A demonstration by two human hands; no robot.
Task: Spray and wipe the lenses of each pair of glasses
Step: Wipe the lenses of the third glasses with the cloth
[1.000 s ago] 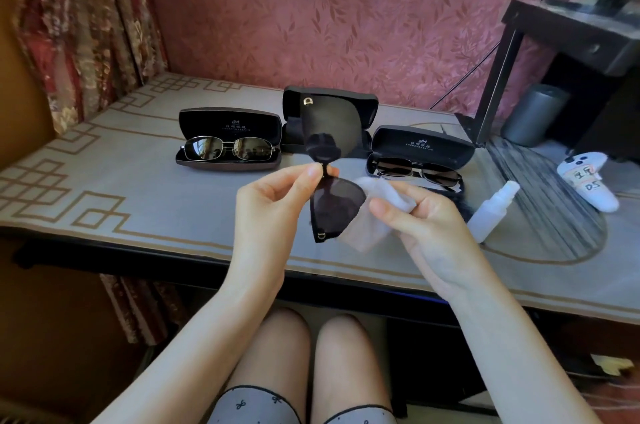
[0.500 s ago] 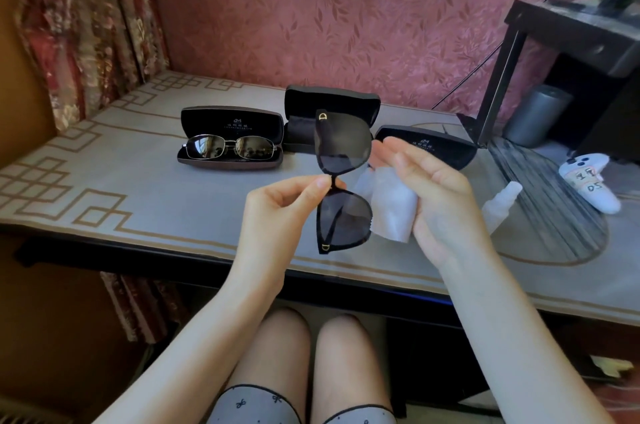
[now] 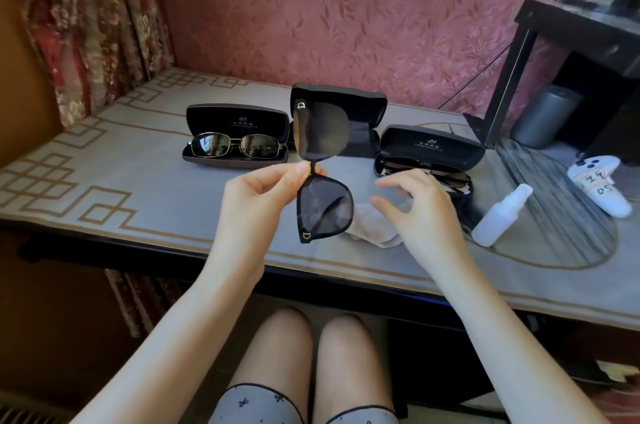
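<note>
I see the left hand [image 3: 258, 202] pinching the big black plastic sunglasses [image 3: 322, 164] at the thin nose bridge, holding them up on end above the grey table [image 3: 138, 188]. The right hand [image 3: 420, 212] is half open with fingers curled and holds nothing; it hovers just over the soft crumpled white cloth [image 3: 372, 228] lying on the table. I think the sunglasses are light, stiff and easy to break, with smooth dark lenses that smudge, so the bridge or rim is the best place to hold. A small white plastic spray bottle [image 3: 498, 216] lies near.
</note>
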